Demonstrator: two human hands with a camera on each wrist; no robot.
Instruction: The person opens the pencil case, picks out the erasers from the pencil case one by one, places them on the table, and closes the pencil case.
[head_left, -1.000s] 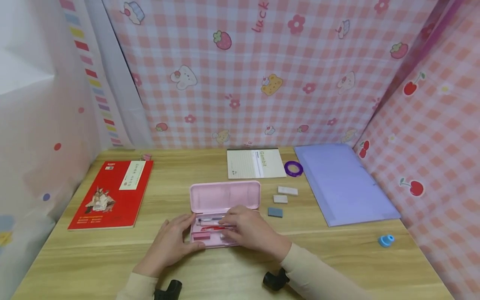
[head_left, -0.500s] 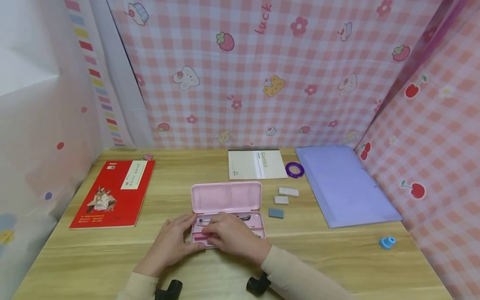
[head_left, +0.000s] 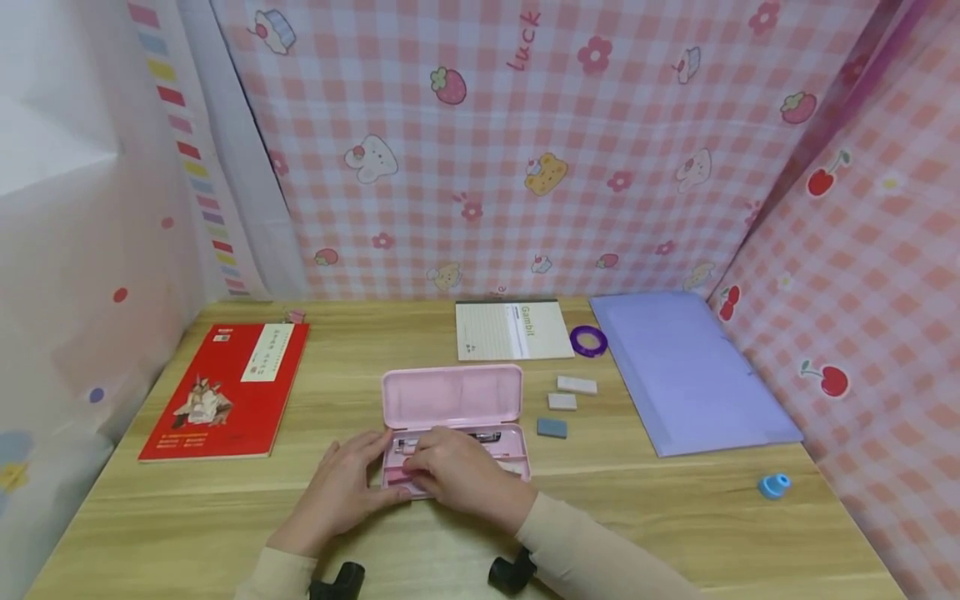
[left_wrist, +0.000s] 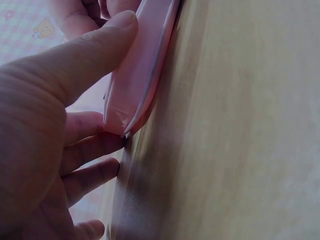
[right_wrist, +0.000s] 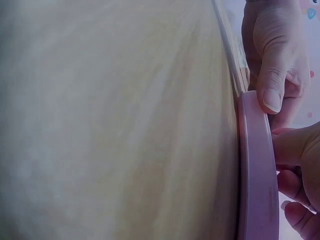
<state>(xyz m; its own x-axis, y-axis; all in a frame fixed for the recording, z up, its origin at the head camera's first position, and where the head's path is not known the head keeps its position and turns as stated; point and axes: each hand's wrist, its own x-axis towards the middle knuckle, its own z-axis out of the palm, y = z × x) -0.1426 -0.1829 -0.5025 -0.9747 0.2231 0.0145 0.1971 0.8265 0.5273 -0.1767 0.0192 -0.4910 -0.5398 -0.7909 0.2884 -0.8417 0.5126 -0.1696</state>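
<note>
A pink pencil case (head_left: 452, 396) lies with its lid raised at the front middle of the table. My left hand (head_left: 341, 487) grips its left end, the thumb on the front wall and the fingers at the left side, as the left wrist view shows. My right hand (head_left: 465, 477) reaches into the tray with bent fingers, over the left part of the front compartment. Beside its fingertips is a small pink piece (head_left: 395, 475); whether they pinch it is hidden. Behind the knuckles lie pens (head_left: 487, 437), partly covered.
Right of the case lie two pale erasers (head_left: 577, 385) (head_left: 562, 402) and a blue-grey block (head_left: 552, 428). Behind are a notepad (head_left: 513, 330) and purple tape roll (head_left: 588, 341). A red book (head_left: 225, 392) lies left, a lilac folder (head_left: 693, 375) and blue cap-like piece (head_left: 775, 486) right.
My right hand has moved left inside the case, from its middle to the pink piece, uncovering a black pen end and the right part of the tray. My left hand has stayed in place.
</note>
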